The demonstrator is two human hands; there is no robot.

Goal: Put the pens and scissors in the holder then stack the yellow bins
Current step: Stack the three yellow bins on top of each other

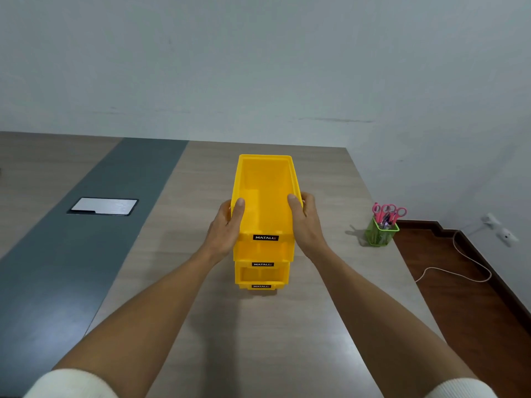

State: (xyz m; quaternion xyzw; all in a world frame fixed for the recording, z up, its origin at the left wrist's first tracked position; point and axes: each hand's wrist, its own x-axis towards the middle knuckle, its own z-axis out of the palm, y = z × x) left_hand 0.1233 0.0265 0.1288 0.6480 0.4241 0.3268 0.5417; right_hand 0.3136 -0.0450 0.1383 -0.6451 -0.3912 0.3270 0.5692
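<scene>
Three yellow bins stand stacked in the middle of the wooden table (258,340), each with a black label on its front. The top yellow bin (264,185) is empty inside. My left hand (227,225) grips its left wall with the thumb over the rim. My right hand (306,222) grips the right wall the same way. The middle bin (262,272) and the bottom bin (261,286) show only their fronts beneath it. Off to the right, a green mesh holder (380,232) holds pink-handled scissors (388,210) and pens.
A grey strip (71,254) with a silver cable hatch (105,206) runs down the table's left part. The table's right edge lies just past the holder, with dark wooden floor and a white cable (459,271) below. A pale wall stands behind the table.
</scene>
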